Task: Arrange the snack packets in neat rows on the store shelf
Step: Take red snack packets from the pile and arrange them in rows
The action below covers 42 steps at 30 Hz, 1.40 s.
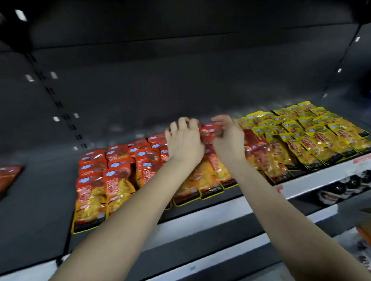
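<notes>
Red snack packets (pixel 110 176) lie in overlapping rows on the dark shelf (pixel 35 198), left of centre. Yellow snack packets (pixel 319 140) lie in rows to the right. Both my hands reach over the middle rows of red packets, toward the back of the shelf. My left hand (pixel 183 142) has its fingers curled down onto the tops of the rear red packets. My right hand (pixel 228 138) pinches the top of a red packet (pixel 209 130) between the two hands. The packets under my palms are hidden.
A single red packet (pixel 3 180) lies at the far left of the shelf. The white shelf edge strip (pixel 204 221) runs along the front. A lower shelf at the right holds dark packaged goods (pixel 346 187). A cardboard box (pixel 370 230) sits at the lower right.
</notes>
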Each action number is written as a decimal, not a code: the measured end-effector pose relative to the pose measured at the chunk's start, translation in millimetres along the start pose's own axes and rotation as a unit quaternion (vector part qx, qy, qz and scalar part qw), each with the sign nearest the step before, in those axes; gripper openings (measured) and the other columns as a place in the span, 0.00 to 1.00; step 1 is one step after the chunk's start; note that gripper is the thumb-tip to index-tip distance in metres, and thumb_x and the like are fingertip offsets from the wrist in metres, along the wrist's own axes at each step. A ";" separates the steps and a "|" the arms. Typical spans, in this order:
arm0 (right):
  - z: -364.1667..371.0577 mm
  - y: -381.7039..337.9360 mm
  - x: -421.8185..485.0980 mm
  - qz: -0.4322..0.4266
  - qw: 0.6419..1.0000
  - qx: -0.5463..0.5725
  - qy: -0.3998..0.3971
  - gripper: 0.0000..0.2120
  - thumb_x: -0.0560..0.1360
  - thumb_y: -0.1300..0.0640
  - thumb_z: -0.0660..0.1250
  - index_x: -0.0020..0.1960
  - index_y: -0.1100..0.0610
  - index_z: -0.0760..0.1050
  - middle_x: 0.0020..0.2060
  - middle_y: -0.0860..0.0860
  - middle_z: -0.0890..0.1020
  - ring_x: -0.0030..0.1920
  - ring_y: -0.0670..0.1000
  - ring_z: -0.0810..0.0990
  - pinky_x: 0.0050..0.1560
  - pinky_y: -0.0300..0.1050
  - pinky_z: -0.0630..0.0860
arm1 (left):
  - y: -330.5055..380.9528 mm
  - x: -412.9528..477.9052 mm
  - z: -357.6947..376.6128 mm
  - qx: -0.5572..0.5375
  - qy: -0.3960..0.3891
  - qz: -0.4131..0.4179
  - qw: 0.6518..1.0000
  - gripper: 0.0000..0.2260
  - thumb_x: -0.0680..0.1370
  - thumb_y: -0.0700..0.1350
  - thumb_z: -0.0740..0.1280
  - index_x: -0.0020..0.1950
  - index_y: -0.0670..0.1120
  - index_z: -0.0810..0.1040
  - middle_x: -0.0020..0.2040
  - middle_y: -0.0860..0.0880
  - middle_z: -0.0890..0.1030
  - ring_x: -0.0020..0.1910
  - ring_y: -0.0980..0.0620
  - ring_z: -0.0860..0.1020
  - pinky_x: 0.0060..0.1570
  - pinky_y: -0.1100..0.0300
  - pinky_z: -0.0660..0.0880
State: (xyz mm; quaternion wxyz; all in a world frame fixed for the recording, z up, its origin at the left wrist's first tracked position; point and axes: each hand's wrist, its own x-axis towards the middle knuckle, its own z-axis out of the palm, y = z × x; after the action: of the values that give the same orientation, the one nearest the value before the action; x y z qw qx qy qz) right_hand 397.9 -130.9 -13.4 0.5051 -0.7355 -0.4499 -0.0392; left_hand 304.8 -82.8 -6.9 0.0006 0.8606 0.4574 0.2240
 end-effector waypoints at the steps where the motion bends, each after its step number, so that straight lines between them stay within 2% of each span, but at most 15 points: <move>1: 15.0 -13.0 -3.3 -0.012 1.000 0.011 -0.018 0.22 0.65 0.72 0.55 0.54 0.61 0.76 0.49 0.57 0.80 0.51 0.59 0.78 0.56 0.49 0.72 | -17.8 -1.1 -7.9 0.002 0.009 -0.017 1.000 0.22 0.73 0.42 0.62 0.67 0.47 0.68 0.66 0.45 0.68 0.64 0.41 0.66 0.63 0.48 0.62; 4: 61.4 -56.2 -17.9 -0.049 0.995 0.040 -0.079 0.20 0.68 0.73 0.56 0.54 0.61 0.77 0.50 0.57 0.80 0.51 0.55 0.79 0.55 0.39 0.69 | -77.7 -9.8 -32.7 0.014 0.036 -0.084 0.996 0.19 0.75 0.44 0.61 0.66 0.49 0.69 0.65 0.44 0.69 0.64 0.40 0.66 0.63 0.47 0.62; 9: 135.6 -137.7 -54.8 -0.096 0.974 0.078 -0.188 0.17 0.71 0.70 0.58 0.56 0.58 0.76 0.51 0.56 0.79 0.52 0.53 0.79 0.54 0.34 0.66 | -181.6 -43.6 -76.9 0.024 0.054 -0.194 0.979 0.18 0.76 0.44 0.59 0.66 0.49 0.69 0.65 0.44 0.70 0.64 0.40 0.66 0.64 0.48 0.61; 11: 160.7 -170.4 -72.3 -0.112 0.964 0.087 -0.225 0.17 0.72 0.68 0.59 0.57 0.58 0.76 0.52 0.55 0.79 0.53 0.53 0.78 0.55 0.35 0.66 | -221.4 -60.9 -96.2 0.021 0.046 -0.225 0.973 0.19 0.75 0.42 0.59 0.66 0.49 0.68 0.65 0.44 0.70 0.65 0.40 0.66 0.64 0.48 0.62; 16: 219.9 -242.8 -115.8 -0.143 0.940 0.110 -0.291 0.15 0.74 0.66 0.61 0.59 0.57 0.75 0.55 0.54 0.79 0.53 0.56 0.78 0.59 0.45 0.71 | -316.2 -102.6 -136.0 0.006 0.030 -0.286 0.958 0.20 0.74 0.40 0.60 0.67 0.49 0.67 0.64 0.43 0.71 0.64 0.40 0.67 0.61 0.48 0.65; 22: 296.5 -304.7 -164.2 -0.147 0.912 0.034 -0.382 0.17 0.74 0.60 0.62 0.62 0.55 0.73 0.59 0.57 0.77 0.61 0.58 0.74 0.60 0.44 0.67 | -425.1 -151.2 -167.3 -0.012 0.035 -0.343 0.938 0.18 0.74 0.38 0.60 0.64 0.45 0.71 0.61 0.41 0.73 0.62 0.38 0.71 0.60 0.48 0.70; 25: 325.7 -320.1 -177.1 -0.138 0.906 -0.020 -0.400 0.19 0.74 0.58 0.63 0.65 0.56 0.70 0.61 0.59 0.75 0.63 0.60 0.72 0.62 0.49 0.68 | -464.6 -169.6 -171.8 -0.052 0.015 -0.360 0.931 0.18 0.75 0.36 0.59 0.65 0.43 0.72 0.62 0.38 0.74 0.61 0.37 0.74 0.60 0.49 0.72; 29: 350.8 -328.8 -186.6 -0.157 0.896 -0.107 -0.402 0.25 0.72 0.51 0.67 0.67 0.54 0.68 0.60 0.61 0.77 0.62 0.63 0.72 0.63 0.54 0.70 | -496.3 -179.7 -162.5 -0.080 -0.010 -0.332 0.940 0.13 0.76 0.38 0.59 0.58 0.43 0.77 0.55 0.38 0.80 0.55 0.37 0.78 0.54 0.52 0.74; 32: 360.1 -335.7 -188.3 -0.158 0.892 -0.152 -0.395 0.27 0.71 0.52 0.68 0.68 0.57 0.67 0.59 0.62 0.76 0.61 0.64 0.72 0.62 0.52 0.69 | -502.2 -173.1 -156.3 -0.117 -0.038 -0.303 0.945 0.15 0.78 0.39 0.60 0.64 0.44 0.74 0.59 0.40 0.79 0.59 0.40 0.76 0.57 0.55 0.73; 34: 362.7 -338.8 -187.1 -0.143 0.894 -0.151 -0.398 0.27 0.71 0.55 0.68 0.68 0.58 0.65 0.60 0.62 0.74 0.61 0.63 0.73 0.60 0.49 0.70 | -499.6 -164.1 -154.4 -0.172 -0.051 -0.307 0.935 0.19 0.79 0.39 0.59 0.70 0.44 0.68 0.64 0.40 0.76 0.63 0.41 0.73 0.60 0.56 0.70; 36: 363.6 -339.8 -185.7 -0.123 0.899 -0.129 -0.400 0.32 0.71 0.58 0.69 0.71 0.58 0.61 0.62 0.61 0.72 0.62 0.61 0.72 0.60 0.47 0.69 | -498.1 -154.6 -154.3 -0.231 -0.051 -0.329 0.914 0.21 0.78 0.38 0.59 0.71 0.43 0.66 0.66 0.40 0.74 0.66 0.41 0.71 0.62 0.57 0.68; 39: 360.1 -339.3 -187.0 -0.095 0.915 -0.089 -0.382 0.38 0.71 0.60 0.69 0.76 0.56 0.52 0.65 0.60 0.70 0.66 0.60 0.69 0.64 0.47 0.66 | -503.1 -145.3 -153.6 -0.256 -0.031 -0.350 0.901 0.16 0.77 0.40 0.60 0.65 0.40 0.72 0.62 0.40 0.76 0.63 0.40 0.73 0.60 0.55 0.69; 42: 354.4 -334.6 -189.7 -0.088 0.932 -0.047 -0.348 0.37 0.72 0.60 0.68 0.75 0.56 0.54 0.64 0.59 0.72 0.65 0.59 0.70 0.63 0.44 0.67 | -507.6 -144.4 -152.6 -0.232 -0.044 -0.330 0.914 0.13 0.78 0.44 0.64 0.60 0.40 0.77 0.58 0.41 0.79 0.60 0.41 0.76 0.56 0.56 0.71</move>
State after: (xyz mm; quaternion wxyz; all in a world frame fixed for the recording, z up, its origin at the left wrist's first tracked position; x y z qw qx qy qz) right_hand -89.7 55.4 -46.3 0.2762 -0.6829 -0.6585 0.1541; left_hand -223.1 67.6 -29.8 0.2941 0.6457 0.6499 0.2723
